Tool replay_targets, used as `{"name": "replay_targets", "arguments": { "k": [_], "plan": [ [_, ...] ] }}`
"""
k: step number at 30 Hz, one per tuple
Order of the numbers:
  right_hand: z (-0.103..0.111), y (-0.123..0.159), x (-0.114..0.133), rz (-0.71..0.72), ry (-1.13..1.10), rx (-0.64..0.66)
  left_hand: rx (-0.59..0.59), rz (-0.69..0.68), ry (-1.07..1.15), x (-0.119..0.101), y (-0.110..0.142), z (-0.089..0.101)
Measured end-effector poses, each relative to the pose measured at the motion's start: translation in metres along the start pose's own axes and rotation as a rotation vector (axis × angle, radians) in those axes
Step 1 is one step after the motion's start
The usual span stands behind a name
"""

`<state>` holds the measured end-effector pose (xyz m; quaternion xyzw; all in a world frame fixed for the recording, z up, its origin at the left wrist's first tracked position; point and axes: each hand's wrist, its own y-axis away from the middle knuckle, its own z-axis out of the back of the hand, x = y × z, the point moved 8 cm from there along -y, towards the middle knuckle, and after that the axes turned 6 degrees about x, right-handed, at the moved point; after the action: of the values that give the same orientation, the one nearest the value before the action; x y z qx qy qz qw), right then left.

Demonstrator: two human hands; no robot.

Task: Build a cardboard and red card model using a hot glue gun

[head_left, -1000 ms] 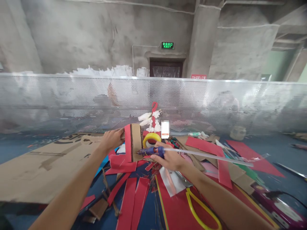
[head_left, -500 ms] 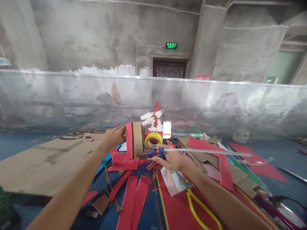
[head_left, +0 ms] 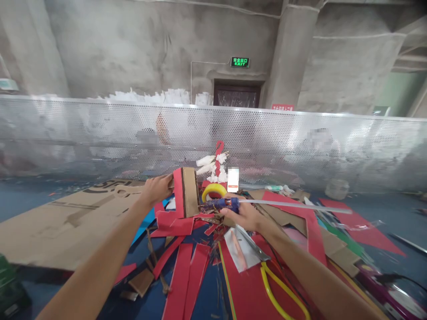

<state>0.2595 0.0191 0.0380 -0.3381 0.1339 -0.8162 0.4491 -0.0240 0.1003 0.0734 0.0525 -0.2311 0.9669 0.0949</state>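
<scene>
My left hand (head_left: 158, 189) grips a red-faced cardboard box (head_left: 189, 193) from its left side, holding it upright over red scraps. In my right hand (head_left: 245, 214) is a blue hot glue gun (head_left: 222, 204), fingers wrapped round its body. Its nozzle points left at the box's lower right edge; whether it touches I cannot tell. A long clear glue stick (head_left: 293, 206) sticks out of the back of the gun to the right. Just behind the gun lies a roll of yellow tape (head_left: 213, 190), partly covered.
Red strips (head_left: 178, 280) and scraps litter the blue table. Yellow-handled scissors (head_left: 283, 293) lie in front of my right forearm. A large cardboard sheet (head_left: 66, 222) is at left. Behind stand a red piece with white flowers (head_left: 218, 166), a phone (head_left: 233, 180) and a perforated metal screen (head_left: 187, 146).
The glue gun and my right hand have shifted slightly right and up, the nozzle drawing a little along the box's edge. My left hand still holds the box in nearly the same place.
</scene>
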Motion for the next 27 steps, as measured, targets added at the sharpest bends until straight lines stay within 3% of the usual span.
{"name": "replay_targets", "arguments": {
  "k": [10,22,27],
  "plan": [
    [-0.013,-0.006,0.031,0.049,0.114,0.091,-0.012,-0.014,-0.021,-0.006,-0.001,-0.001],
    [-0.004,-0.001,-0.005,-0.043,0.08,0.03,-0.005,0.009,-0.01,0.002,0.0,-0.001],
    [-0.004,-0.002,-0.003,-0.042,0.07,0.038,0.007,0.003,-0.014,0.0,0.0,-0.003]
  ]
}}
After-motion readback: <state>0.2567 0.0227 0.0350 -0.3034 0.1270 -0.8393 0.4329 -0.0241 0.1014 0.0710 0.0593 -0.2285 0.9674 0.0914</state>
